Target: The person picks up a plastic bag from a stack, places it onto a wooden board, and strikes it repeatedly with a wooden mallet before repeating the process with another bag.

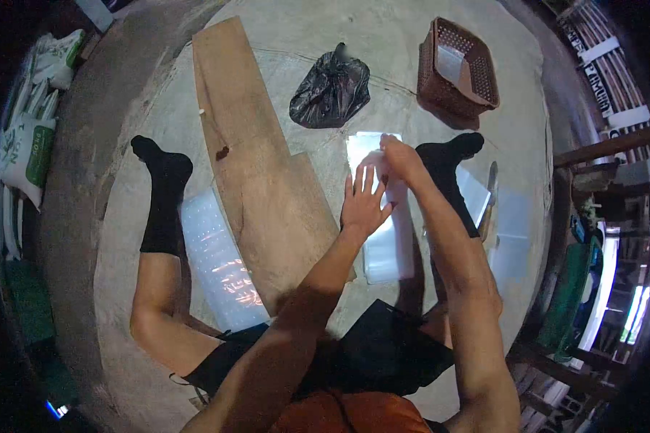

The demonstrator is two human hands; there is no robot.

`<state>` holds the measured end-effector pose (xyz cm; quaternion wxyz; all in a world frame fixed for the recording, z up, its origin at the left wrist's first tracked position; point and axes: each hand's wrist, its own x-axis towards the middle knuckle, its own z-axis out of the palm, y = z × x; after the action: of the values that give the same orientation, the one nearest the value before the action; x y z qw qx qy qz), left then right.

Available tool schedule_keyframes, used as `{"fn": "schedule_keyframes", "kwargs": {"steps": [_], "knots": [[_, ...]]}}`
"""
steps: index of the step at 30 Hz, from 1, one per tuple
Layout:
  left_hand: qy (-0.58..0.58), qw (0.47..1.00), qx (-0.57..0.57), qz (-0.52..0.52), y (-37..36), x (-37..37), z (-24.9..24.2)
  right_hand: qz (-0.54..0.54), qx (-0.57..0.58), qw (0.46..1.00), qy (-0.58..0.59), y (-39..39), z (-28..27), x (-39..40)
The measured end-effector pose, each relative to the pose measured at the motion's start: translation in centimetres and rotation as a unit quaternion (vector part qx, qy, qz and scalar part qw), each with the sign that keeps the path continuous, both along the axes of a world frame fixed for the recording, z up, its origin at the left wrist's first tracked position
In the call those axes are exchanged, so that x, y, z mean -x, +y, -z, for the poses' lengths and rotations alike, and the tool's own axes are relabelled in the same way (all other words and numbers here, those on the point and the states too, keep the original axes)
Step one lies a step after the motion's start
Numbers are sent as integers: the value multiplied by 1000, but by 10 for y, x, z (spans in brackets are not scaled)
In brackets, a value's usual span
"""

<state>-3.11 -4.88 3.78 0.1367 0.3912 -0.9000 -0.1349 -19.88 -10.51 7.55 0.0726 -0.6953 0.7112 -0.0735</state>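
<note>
A: Since the stack of clear plastic bags (388, 245) lies on the concrete floor (296, 36) at the centre of the frame, between the person's legs, the top sheet is the thing to mind. The left hand (363, 203) is spread flat, fingers apart, pressing on the stack's upper part. The right hand (399, 160) is just above it in the frame, pinched on the far edge of the top bag, as far as I can tell.

B: So how should that peel go?

A: In my judgement, keep the flat hand's weight on the pile so only one sheet lifts, and draw the pinched edge up slowly. Thin film clings, and two bags could come away together.

B: What lies around it?

A: Just left of the stack, a long wooden plank (256, 166) runs from the upper left toward the centre. Left of that, another pile of clear bags (220, 260) rests beside the left leg. More clear sheets (509, 231) lie at the right, past the right leg, with what looks like a knife (490, 198) on them.

B: And further out?

A: A knotted black plastic bag (331, 88) sits at the top centre, and a brown plastic basket (458, 66) at the upper right, tilted, with something pale in it. White sacks (29, 137) are stacked at the far left edge.
</note>
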Motion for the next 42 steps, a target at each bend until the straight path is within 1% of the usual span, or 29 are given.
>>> {"fn": "schedule_keyframes", "kwargs": {"steps": [1, 2, 4, 5, 7, 8, 10, 11, 13, 14, 16, 17, 20, 22, 23, 24, 25, 26, 28, 29, 31, 34, 35, 37, 38, 39, 40, 41, 42], "knots": [[35, 999, 7, -4, -1, 0, 0, 20, -3, 1000, -17, -1, 1, 0], [37, 999, 8, -7, -3, 1, 2, 17, -2, 1000, -14, -4, 1, 1], [15, 1000, -9, -3, -1, -1, -2, -12, -70, 996, 52, -2, -13, -5], [18, 1000, -11, -4, -2, -2, -6, -12, -72, 996, 55, -1, -22, -10], [-68, 996, -56, 22, -3, -5, -16, 11, -98, 992, 82, 2, -39, -22], [-65, 996, -57, 22, -4, -5, -14, 11, -98, 991, 85, -1, -32, -17], [14, 999, -32, 12, -2, -4, -4, -8, -88, 989, 118, -7, -14, -8], [15, 999, -33, 11, -2, -4, -1, -10, -89, 989, 118, -6, -9, -6], [-9, 1000, -7, 4, -2, -3, -2, 17, -32, 993, 112, -5, -12, -10], [-9, 1000, -9, 3, -1, -3, -1, 16, -34, 993, 112, -5, -14, -10], [-16, 1000, -20, 4, -2, -3, -4, -11, -188, 978, 90, -8, -28, -11], [-15, 1000, -20, 3, -3, -3, -5, -12, -189, 978, 91, -7, -33, -16], [-43, 999, -30, 13, -4, -1, -4, 20, -139, 985, 100, -4, -34, -23], [-26, 999, -19, 9, -4, -2, -4, -21, -125, 982, 141, -4, -24, -19], [-25, 999, -19, 10, -4, -2, -4, -20, -125, 982, 141, -4, -11, -15], [-36, 999, -23, 11, -3, -3, -8, -6, -41, 995, 86, -4, 9, -9], [-46, 999, -26, 13, -3, -3, -9, 9, 43, 999, 31, -3, 10, -9], [-44, 999, -26, 13, -3, -2, -10, 9, 44, 998, 33, -3, 9, -4], [-45, 999, -6, 7, -2, -3, -9, -20, -130, 987, 93, -2, -19, -15], [-45, 999, -6, 5, -2, -3, -9, -22, -129, 987, 94, -3, -20, -20], [-72, 997, -23, 11, -3, 0, -9, 25, -99, 987, 121, -4, -19, -22], [-44, 999, -24, 2, -2, -1, -13, -7, -66, 987, 146, 0, -22, -22], [-41, 999, -22, 0, -4, -1, -15, -9, -64, 987, 148, -1, -24, -22], [-73, 996, -46, 11, -3, -6, -28, 7, -106, 979, 174, 4, -28, -25], [-71, 996, -44, 10, -4, -11, -25, 7, -103, 979, 176, 11, -32, -26], [117, 985, -123, -24, -8, -18, -16, -5, -72, 985, 154, 22, -42, -25], [299, 931, -199, -54, -7, -25, -12, -18, -42, 990, 132, 36, -53, -28], [333, 907, -186, -177, 5, -38, -34, -32, -58, 989, 133, 51, -80, -38], [323, 905, -177, -212, 15, -48, -44, -49, -75, 987, 131, 67, -118, -55]]}}
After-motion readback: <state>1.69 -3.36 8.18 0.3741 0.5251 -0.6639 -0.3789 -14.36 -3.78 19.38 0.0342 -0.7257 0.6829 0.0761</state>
